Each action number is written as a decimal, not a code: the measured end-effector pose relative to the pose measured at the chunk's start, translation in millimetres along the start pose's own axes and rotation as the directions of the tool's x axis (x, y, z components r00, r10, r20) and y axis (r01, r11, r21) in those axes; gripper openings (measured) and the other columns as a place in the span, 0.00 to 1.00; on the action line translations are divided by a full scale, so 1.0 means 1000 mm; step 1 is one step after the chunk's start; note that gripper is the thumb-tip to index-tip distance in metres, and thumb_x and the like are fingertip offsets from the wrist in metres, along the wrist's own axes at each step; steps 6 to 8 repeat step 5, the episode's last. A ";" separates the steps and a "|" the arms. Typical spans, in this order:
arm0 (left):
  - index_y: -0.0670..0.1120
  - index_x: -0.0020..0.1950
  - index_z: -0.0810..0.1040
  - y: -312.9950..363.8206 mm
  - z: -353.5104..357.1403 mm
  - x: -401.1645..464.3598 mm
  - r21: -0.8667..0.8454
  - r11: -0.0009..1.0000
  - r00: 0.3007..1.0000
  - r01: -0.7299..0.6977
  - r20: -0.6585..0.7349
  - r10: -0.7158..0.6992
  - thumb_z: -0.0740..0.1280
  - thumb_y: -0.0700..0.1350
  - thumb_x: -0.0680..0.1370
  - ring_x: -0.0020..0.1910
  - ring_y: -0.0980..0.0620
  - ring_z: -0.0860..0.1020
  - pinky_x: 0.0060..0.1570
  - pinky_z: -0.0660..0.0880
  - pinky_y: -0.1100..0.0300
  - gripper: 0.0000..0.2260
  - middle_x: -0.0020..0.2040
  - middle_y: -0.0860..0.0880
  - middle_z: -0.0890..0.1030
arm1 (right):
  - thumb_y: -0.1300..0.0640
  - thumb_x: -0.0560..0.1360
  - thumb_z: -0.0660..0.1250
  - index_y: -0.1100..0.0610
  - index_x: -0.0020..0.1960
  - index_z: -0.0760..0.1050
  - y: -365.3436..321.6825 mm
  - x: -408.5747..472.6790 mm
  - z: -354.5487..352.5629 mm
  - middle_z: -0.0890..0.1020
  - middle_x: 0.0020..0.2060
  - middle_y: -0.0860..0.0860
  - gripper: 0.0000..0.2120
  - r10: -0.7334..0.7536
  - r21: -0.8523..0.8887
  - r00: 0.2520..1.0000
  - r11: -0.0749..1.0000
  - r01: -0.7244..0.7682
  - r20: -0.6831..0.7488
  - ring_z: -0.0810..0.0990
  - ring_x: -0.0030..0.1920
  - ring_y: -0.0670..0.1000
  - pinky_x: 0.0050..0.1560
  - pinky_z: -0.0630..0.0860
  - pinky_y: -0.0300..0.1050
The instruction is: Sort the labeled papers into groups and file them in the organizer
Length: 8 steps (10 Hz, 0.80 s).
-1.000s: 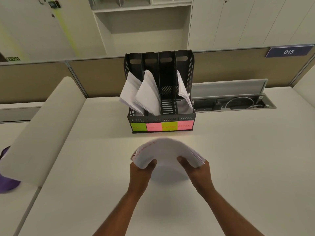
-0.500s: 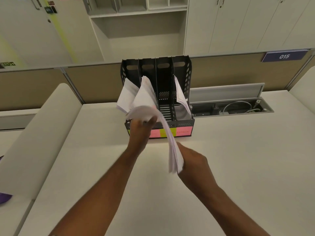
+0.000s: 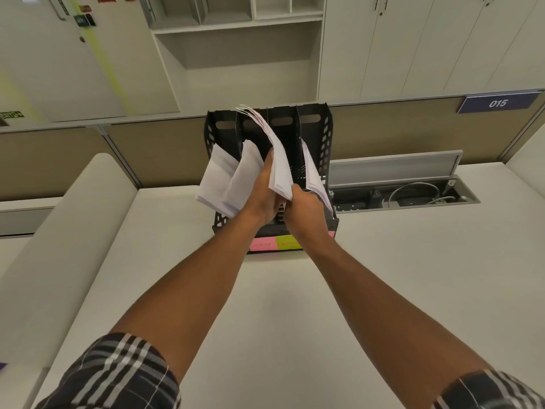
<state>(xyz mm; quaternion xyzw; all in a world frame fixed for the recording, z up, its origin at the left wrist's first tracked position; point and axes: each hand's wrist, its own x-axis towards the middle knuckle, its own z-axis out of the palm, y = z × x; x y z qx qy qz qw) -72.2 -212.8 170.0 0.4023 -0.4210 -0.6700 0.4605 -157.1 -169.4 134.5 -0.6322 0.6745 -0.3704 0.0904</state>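
Both hands grip the paper stack [image 3: 277,160] — left hand [image 3: 262,196] mid-edge, right hand [image 3: 306,208] at bottom corner — light, floppy; likely splays unless pinched firmly.

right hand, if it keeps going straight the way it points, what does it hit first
Probably the black organizer: the right hand, gripping the paper stack at its lower edge, points into the third slot from the left. Depth is unclear.

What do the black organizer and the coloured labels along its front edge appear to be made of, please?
The organizer looks like moulded matte black plastic: thin rigid dividers with oval cut-out holes in its side walls. The labels seem to be paper sticky notes, flat matte pink and yellow-green squares with handwriting too blurred to read. The stack held by both hands is thin white paper, bending under its own weight.
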 end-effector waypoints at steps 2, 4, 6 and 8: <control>0.51 0.75 0.68 -0.022 -0.007 0.007 0.015 0.999 0.991 0.048 -0.124 -0.046 0.58 0.60 0.82 0.66 0.42 0.75 0.67 0.73 0.40 0.23 0.69 0.41 0.76 | 0.63 0.76 0.62 0.62 0.55 0.77 0.020 0.015 0.028 0.84 0.47 0.59 0.09 0.161 0.040 0.972 0.985 -0.171 0.173 0.82 0.46 0.61 0.45 0.81 0.53; 0.53 0.76 0.66 -0.036 -0.013 -0.004 0.044 0.998 0.991 0.051 -0.129 -0.045 0.59 0.58 0.82 0.69 0.45 0.73 0.68 0.72 0.41 0.23 0.71 0.45 0.74 | 0.62 0.78 0.62 0.63 0.55 0.76 0.026 0.001 0.022 0.83 0.50 0.61 0.09 0.246 -0.045 0.944 0.969 -0.242 0.218 0.81 0.49 0.63 0.47 0.79 0.52; 0.52 0.75 0.68 -0.047 -0.019 -0.014 0.096 0.995 0.990 0.016 -0.141 -0.002 0.58 0.58 0.83 0.69 0.47 0.74 0.67 0.74 0.47 0.22 0.71 0.46 0.75 | 0.60 0.80 0.62 0.62 0.57 0.76 0.027 -0.013 0.013 0.84 0.50 0.60 0.09 0.224 -0.037 0.961 0.974 -0.221 0.163 0.82 0.50 0.61 0.49 0.79 0.51; 0.52 0.75 0.68 -0.047 -0.019 -0.014 0.096 0.995 0.990 0.016 -0.141 -0.002 0.58 0.58 0.83 0.69 0.47 0.74 0.67 0.74 0.47 0.22 0.71 0.46 0.75 | 0.60 0.80 0.62 0.62 0.57 0.76 0.027 -0.013 0.013 0.84 0.50 0.60 0.09 0.224 -0.037 0.961 0.974 -0.221 0.163 0.82 0.50 0.61 0.49 0.79 0.51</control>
